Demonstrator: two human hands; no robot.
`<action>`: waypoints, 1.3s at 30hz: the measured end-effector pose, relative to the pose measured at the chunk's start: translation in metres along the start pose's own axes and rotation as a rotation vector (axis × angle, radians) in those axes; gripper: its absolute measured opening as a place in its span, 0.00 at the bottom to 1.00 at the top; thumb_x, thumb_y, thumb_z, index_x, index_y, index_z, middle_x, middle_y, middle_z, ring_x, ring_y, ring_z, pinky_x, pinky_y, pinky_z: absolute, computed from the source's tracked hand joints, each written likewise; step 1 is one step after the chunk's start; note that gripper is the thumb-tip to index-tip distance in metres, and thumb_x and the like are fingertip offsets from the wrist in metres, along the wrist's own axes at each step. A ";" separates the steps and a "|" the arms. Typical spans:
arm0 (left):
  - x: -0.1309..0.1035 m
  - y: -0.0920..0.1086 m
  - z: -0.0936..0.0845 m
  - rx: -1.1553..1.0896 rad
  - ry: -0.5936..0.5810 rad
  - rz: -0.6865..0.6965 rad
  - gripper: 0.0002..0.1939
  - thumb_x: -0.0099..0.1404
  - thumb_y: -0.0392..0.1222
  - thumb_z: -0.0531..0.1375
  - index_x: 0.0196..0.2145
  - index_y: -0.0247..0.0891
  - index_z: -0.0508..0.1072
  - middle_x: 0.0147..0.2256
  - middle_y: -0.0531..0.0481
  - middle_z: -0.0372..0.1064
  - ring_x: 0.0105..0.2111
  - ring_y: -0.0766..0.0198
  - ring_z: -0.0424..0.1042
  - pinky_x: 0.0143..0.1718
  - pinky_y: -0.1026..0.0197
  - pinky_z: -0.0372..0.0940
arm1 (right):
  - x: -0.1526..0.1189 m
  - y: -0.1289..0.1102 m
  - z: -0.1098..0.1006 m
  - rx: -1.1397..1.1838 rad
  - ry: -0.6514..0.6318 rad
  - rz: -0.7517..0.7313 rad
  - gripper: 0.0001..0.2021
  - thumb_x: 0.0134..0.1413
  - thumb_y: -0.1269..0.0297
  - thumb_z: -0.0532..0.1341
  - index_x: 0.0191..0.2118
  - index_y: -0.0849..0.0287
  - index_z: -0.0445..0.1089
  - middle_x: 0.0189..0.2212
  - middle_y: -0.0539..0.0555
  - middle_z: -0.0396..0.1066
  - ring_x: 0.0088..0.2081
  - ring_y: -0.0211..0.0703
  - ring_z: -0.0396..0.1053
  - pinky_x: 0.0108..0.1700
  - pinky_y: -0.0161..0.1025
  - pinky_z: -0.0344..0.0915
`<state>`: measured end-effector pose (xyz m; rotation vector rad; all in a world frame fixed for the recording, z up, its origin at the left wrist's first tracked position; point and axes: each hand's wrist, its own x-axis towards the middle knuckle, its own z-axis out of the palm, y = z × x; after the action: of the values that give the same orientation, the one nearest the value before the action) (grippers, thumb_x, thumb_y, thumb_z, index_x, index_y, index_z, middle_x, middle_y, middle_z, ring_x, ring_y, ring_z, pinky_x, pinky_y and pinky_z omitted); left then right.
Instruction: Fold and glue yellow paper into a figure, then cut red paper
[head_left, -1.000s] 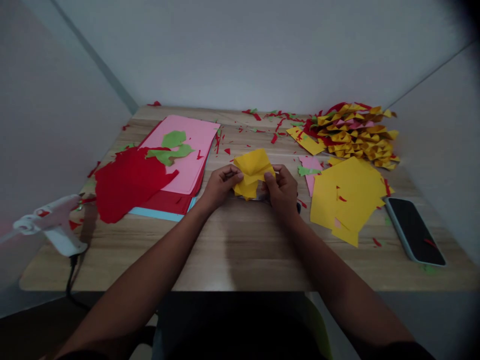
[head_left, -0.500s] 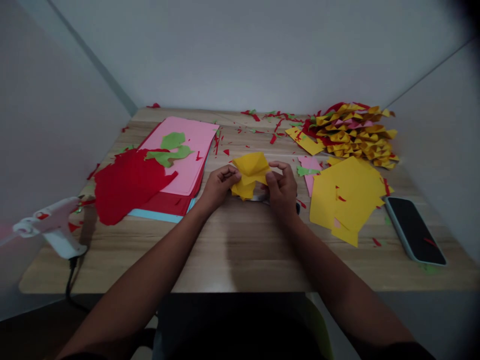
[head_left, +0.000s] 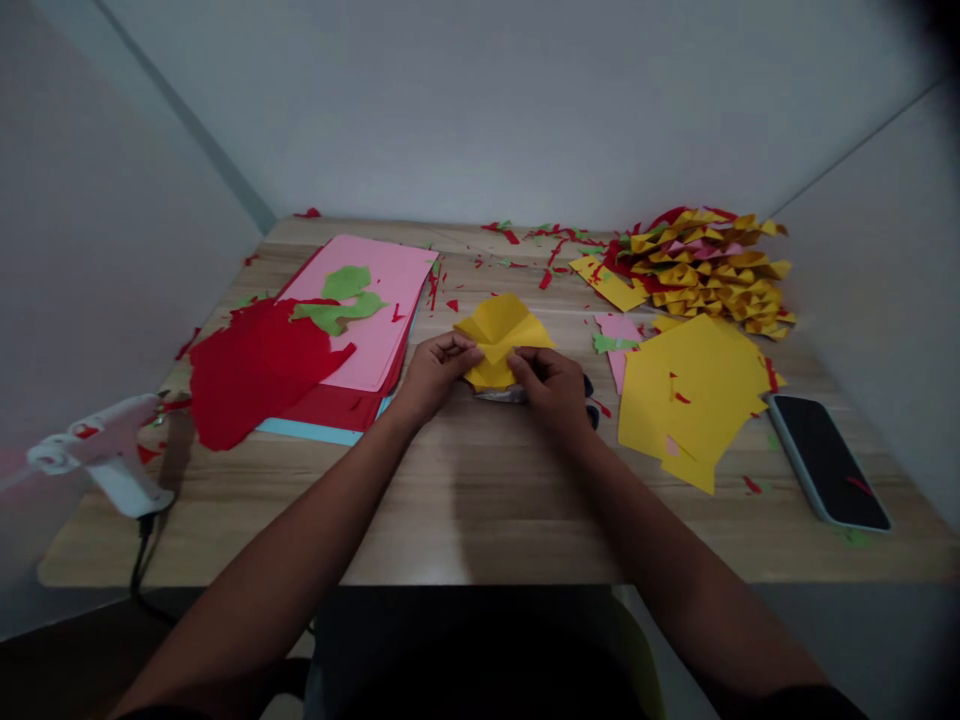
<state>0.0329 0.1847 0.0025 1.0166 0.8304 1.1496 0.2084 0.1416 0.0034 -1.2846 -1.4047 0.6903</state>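
A creased piece of yellow paper point(head_left: 504, 325) is held up over the middle of the table, its upper part fanned out. My left hand point(head_left: 439, 372) pinches its left side between thumb and fingers. On the right side, my right hand point(head_left: 553, 388) grips the paper near its middle, thumb in front. Behind and below my hands lies a pair of scissors point(head_left: 591, 400); only the dark handles and part of the blade show, the rest being covered by the paper and my right hand.
Left are a red paper piece point(head_left: 259, 370), a pink paper stack point(head_left: 375, 290) with green scraps, and a white glue gun point(head_left: 112, 450). Right are yellow sheets point(head_left: 690, 400), a phone point(head_left: 829, 460) and a folded-paper craft point(head_left: 720, 270). Paper bits litter the table's back.
The yellow paper has turned and spread into a wider fan shape. My right hand has shifted left and down, its fingers now closer to my left hand.
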 end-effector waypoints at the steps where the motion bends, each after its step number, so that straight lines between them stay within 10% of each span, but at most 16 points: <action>1: 0.000 0.000 0.000 0.003 -0.006 -0.008 0.17 0.46 0.47 0.74 0.28 0.35 0.74 0.27 0.54 0.72 0.26 0.71 0.70 0.28 0.69 0.66 | 0.000 -0.001 0.000 -0.009 0.015 -0.001 0.13 0.55 0.55 0.63 0.35 0.60 0.77 0.31 0.55 0.78 0.32 0.43 0.74 0.36 0.40 0.70; 24: 0.000 -0.004 -0.001 0.098 -0.010 0.015 0.17 0.46 0.50 0.74 0.25 0.35 0.75 0.28 0.52 0.73 0.27 0.69 0.68 0.31 0.66 0.63 | 0.000 -0.003 0.001 0.063 -0.046 0.031 0.11 0.54 0.56 0.63 0.28 0.58 0.71 0.22 0.48 0.69 0.24 0.36 0.63 0.28 0.35 0.62; 34: -0.001 0.000 0.003 -0.087 -0.056 0.071 0.30 0.49 0.50 0.73 0.47 0.40 0.69 0.41 0.48 0.75 0.39 0.62 0.75 0.42 0.62 0.69 | -0.001 -0.006 0.000 0.003 -0.125 0.034 0.15 0.56 0.52 0.61 0.33 0.60 0.77 0.26 0.54 0.77 0.28 0.42 0.73 0.31 0.37 0.68; 39: -0.004 0.002 -0.001 -0.030 -0.009 0.058 0.18 0.53 0.48 0.70 0.37 0.37 0.72 0.33 0.52 0.73 0.31 0.66 0.72 0.35 0.65 0.67 | -0.001 -0.005 0.001 -0.098 -0.220 -0.024 0.16 0.56 0.51 0.62 0.34 0.58 0.80 0.29 0.55 0.80 0.30 0.46 0.76 0.34 0.40 0.70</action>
<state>0.0302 0.1809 0.0039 1.0262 0.7788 1.2028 0.2060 0.1394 0.0078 -1.2953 -1.6475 0.7728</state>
